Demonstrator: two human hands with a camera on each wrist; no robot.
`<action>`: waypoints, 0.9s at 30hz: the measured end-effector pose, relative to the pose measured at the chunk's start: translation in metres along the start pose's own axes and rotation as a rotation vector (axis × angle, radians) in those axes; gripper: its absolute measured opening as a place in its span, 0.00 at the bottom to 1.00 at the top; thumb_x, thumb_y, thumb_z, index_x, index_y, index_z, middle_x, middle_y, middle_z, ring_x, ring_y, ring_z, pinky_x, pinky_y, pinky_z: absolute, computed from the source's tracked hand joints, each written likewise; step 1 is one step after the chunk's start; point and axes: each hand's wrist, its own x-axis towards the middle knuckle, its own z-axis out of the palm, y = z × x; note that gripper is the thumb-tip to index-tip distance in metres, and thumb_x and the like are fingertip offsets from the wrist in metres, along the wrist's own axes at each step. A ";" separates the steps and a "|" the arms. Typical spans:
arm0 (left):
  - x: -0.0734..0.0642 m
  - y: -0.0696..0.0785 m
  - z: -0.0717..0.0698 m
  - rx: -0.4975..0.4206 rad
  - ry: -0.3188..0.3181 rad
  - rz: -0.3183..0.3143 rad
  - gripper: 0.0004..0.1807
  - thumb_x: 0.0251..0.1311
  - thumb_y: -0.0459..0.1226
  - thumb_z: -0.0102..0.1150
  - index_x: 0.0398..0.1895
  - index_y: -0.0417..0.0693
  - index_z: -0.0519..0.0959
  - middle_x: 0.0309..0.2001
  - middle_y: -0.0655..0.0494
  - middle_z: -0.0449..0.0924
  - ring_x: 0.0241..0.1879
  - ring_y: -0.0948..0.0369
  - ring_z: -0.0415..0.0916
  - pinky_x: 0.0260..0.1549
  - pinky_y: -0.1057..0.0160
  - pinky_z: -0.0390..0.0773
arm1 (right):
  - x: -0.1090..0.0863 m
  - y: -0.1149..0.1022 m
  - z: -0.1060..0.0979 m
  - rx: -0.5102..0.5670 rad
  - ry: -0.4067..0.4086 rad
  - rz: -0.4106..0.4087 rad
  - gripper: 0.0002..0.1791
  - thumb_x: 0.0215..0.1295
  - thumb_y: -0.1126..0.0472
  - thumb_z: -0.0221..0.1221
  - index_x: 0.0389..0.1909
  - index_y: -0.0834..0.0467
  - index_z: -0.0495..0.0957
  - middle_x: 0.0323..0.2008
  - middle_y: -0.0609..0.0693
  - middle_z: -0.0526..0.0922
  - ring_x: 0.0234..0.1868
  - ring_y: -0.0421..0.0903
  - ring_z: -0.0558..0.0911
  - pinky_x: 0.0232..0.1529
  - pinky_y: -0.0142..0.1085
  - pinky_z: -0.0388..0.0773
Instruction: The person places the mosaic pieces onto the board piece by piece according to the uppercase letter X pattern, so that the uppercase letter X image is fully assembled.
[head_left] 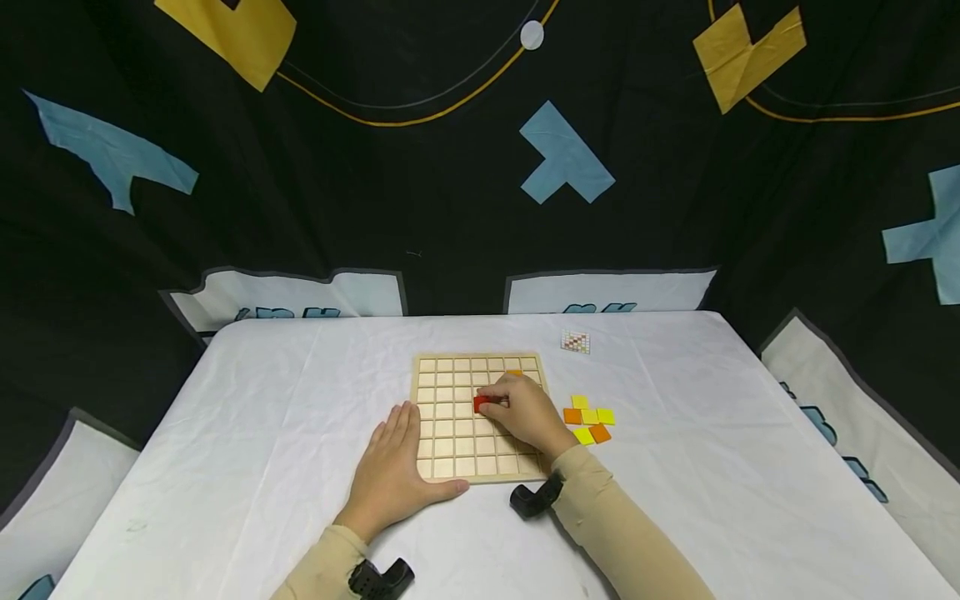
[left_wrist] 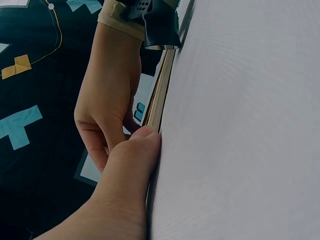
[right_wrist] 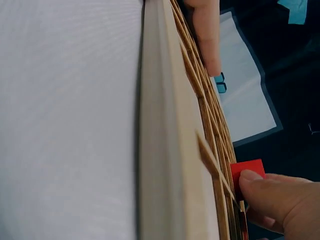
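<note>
A wooden grid board (head_left: 444, 446) lies on the white table, divided into small square cells. My right hand (head_left: 528, 408) reaches over its middle and pinches a red square tile (head_left: 478, 404) between thumb and fingers. In the right wrist view the red tile (right_wrist: 254, 166) stands tilted up at the grid's ridges. Much of the board's right side is hidden beneath that hand. My left hand (head_left: 397, 471) rests at the near left corner, fingers straight along the left edge and thumb stretched along the front edge. An orange tile (head_left: 513, 372) shows in a cell beyond my right hand.
Several loose yellow tiles (head_left: 589, 416) and orange tiles (head_left: 599, 433) lie right of the board. Farther back is a small card (head_left: 575, 342) printed with a coloured grid. Behind the table hangs a black curtain (head_left: 450, 200) with blue and yellow shapes.
</note>
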 end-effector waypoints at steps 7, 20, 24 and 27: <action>0.000 0.000 0.000 -0.004 -0.010 -0.005 0.78 0.35 0.80 0.59 0.76 0.30 0.48 0.78 0.38 0.47 0.79 0.45 0.44 0.77 0.46 0.49 | -0.001 -0.002 -0.001 -0.054 0.006 0.009 0.17 0.65 0.52 0.65 0.53 0.49 0.85 0.36 0.41 0.81 0.36 0.38 0.75 0.38 0.32 0.73; 0.000 0.000 -0.001 0.009 -0.017 -0.002 0.77 0.35 0.80 0.58 0.76 0.30 0.49 0.78 0.37 0.49 0.79 0.45 0.46 0.76 0.44 0.51 | -0.004 -0.007 -0.006 -0.262 -0.021 -0.089 0.18 0.66 0.48 0.63 0.52 0.50 0.86 0.39 0.44 0.80 0.42 0.43 0.74 0.40 0.35 0.73; 0.000 0.000 -0.001 0.011 -0.006 0.004 0.77 0.36 0.80 0.58 0.76 0.29 0.50 0.78 0.36 0.50 0.79 0.44 0.47 0.76 0.44 0.52 | -0.005 -0.007 -0.006 -0.252 -0.028 -0.090 0.18 0.66 0.48 0.64 0.52 0.51 0.86 0.39 0.44 0.79 0.42 0.43 0.73 0.39 0.35 0.72; 0.000 0.000 -0.001 0.008 0.000 0.005 0.77 0.35 0.80 0.58 0.76 0.29 0.50 0.78 0.36 0.50 0.78 0.44 0.47 0.76 0.44 0.52 | -0.005 -0.007 -0.007 -0.242 -0.026 -0.102 0.18 0.65 0.49 0.64 0.52 0.51 0.86 0.39 0.45 0.78 0.41 0.43 0.73 0.39 0.35 0.71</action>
